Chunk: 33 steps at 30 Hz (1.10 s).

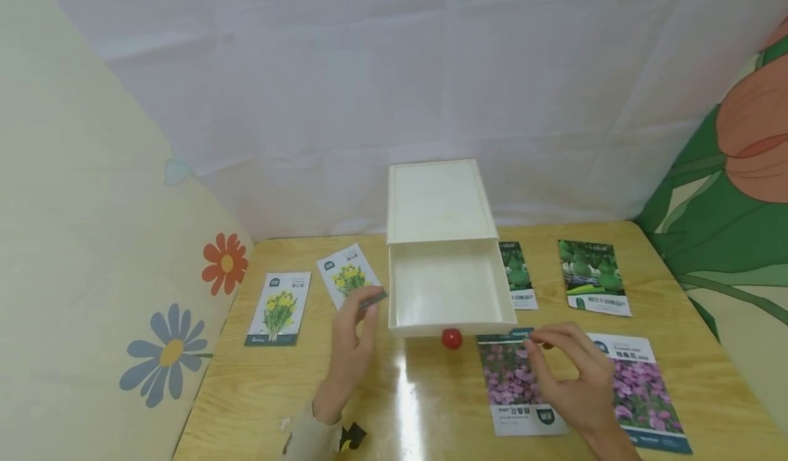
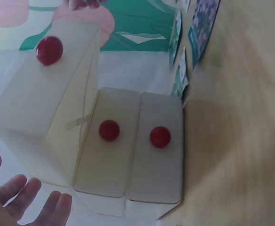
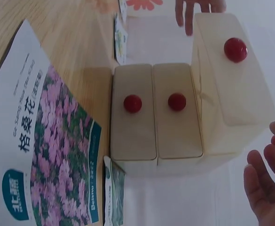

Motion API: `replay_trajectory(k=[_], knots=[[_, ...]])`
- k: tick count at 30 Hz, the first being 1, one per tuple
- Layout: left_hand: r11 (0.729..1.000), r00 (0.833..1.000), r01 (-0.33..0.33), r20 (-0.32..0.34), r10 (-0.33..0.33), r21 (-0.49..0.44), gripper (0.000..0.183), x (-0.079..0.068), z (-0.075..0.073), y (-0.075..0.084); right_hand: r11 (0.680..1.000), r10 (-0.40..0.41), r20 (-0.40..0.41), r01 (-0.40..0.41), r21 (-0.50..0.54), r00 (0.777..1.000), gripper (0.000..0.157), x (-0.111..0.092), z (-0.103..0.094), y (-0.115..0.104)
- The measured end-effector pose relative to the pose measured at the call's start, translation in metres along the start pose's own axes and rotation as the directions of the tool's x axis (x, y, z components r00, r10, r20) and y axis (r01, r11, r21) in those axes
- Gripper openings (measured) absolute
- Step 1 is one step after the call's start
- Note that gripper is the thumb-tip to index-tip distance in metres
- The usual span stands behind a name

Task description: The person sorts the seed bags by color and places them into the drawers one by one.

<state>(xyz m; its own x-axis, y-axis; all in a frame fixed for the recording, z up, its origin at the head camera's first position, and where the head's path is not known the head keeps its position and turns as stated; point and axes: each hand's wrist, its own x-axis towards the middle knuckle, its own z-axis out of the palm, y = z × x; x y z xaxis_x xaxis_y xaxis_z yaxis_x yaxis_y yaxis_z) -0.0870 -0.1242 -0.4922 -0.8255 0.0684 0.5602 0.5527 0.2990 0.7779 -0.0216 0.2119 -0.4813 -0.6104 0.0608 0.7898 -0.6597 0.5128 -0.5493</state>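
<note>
A white drawer box stands at the middle of the table with its top drawer pulled out; the part of its inside that shows holds nothing. A red knob sits on the drawer's front. In the right wrist view, two lower drawers are closed, each with its own red knob. My left hand hovers by the drawer's left side, fingers loosely bent and gripping nothing. To the right of the drawer, my right hand is held above a pink-flower seed packet, its fingers also relaxed and bare.
Two yellow-flower packets lie on the left of the table. Gourd packets lie at the right, one partly behind the box. Another pink-flower packet is near the front right. A white cloth hangs behind.
</note>
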Motion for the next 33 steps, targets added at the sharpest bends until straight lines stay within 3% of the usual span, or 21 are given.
replay_trajectory(k=[4,6,9,11,13,17,21,28,33], knots=[[0.996,0.995,0.089,-0.032,-0.09,-0.022,0.027,-0.02,0.006,0.0,0.999,0.03,-0.004,-0.03,-0.027,1.0,0.016,-0.001,-0.005,0.009],[0.982,0.984,0.171,-0.031,-0.174,-0.075,0.026,-0.029,0.011,0.001,0.998,0.049,-0.003,-0.049,-0.048,0.999,0.021,-0.002,-0.007,0.014],[0.941,0.952,0.305,0.006,-0.307,-0.146,0.026,-0.043,0.022,0.003,0.992,0.083,0.004,-0.082,-0.091,0.997,0.026,-0.002,-0.009,0.019],[0.903,0.92,0.39,0.035,-0.39,-0.18,0.028,-0.05,0.029,0.007,0.988,0.105,0.014,-0.103,-0.118,0.994,0.029,-0.003,-0.01,0.022],[0.879,0.898,0.439,0.051,-0.438,-0.184,0.029,-0.056,0.035,0.01,0.985,0.118,0.027,-0.114,-0.127,0.993,0.031,-0.002,-0.011,0.024],[0.857,0.875,0.484,0.087,-0.476,-0.174,0.031,-0.064,0.044,0.013,0.981,0.154,0.054,-0.146,-0.128,0.987,0.033,-0.001,-0.012,0.028],[0.84,0.854,0.515,0.183,-0.487,-0.167,0.035,-0.069,0.05,0.018,0.965,0.221,0.094,-0.204,-0.165,0.971,0.033,-0.003,-0.014,0.033],[0.785,0.78,0.599,0.343,-0.524,-0.161,0.041,-0.078,0.056,0.029,0.946,0.238,0.141,-0.197,-0.257,0.961,0.039,-0.007,-0.015,0.045],[0.787,0.773,0.595,0.385,-0.504,-0.164,0.04,-0.082,0.06,0.032,0.936,0.281,0.17,-0.23,-0.268,0.945,0.048,-0.008,-0.015,0.05]])
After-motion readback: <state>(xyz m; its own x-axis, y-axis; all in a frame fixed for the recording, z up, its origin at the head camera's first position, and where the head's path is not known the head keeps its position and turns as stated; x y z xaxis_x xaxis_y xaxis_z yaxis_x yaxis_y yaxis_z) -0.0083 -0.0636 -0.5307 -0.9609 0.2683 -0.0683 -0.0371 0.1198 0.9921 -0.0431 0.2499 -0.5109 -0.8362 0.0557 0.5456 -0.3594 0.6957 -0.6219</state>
